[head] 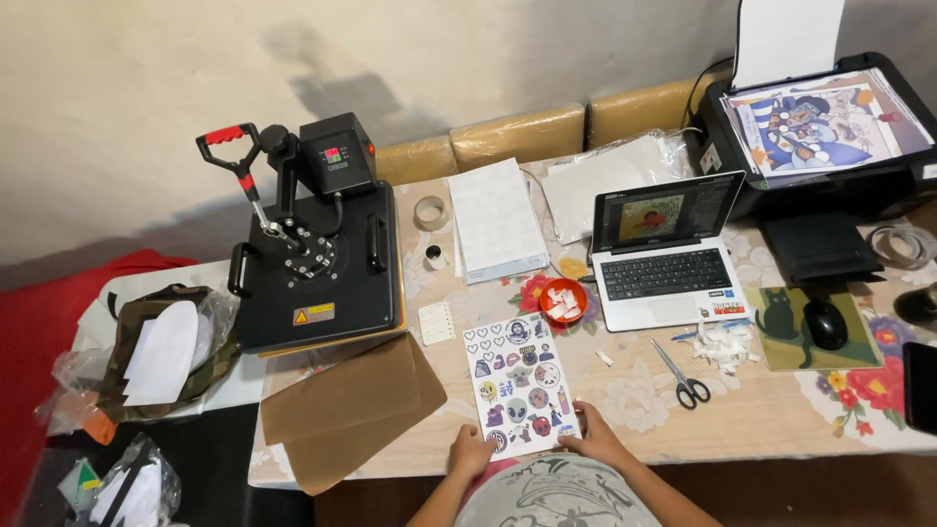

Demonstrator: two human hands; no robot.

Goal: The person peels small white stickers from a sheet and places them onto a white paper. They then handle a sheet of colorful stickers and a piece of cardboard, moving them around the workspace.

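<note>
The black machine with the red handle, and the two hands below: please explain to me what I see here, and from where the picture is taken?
The picture comes from a camera worn on the person's head, looking down at a table. The machine looks like a heat press: a flat black plate with a lever and a small control box. The left hand and right hand rest on the bottom corners of a sticker sheet lying flat; nothing is lifted. Around it lie brown sheets, scissors, a red bowl, a tape roll, a laptop, a mouse and a printer.
</note>
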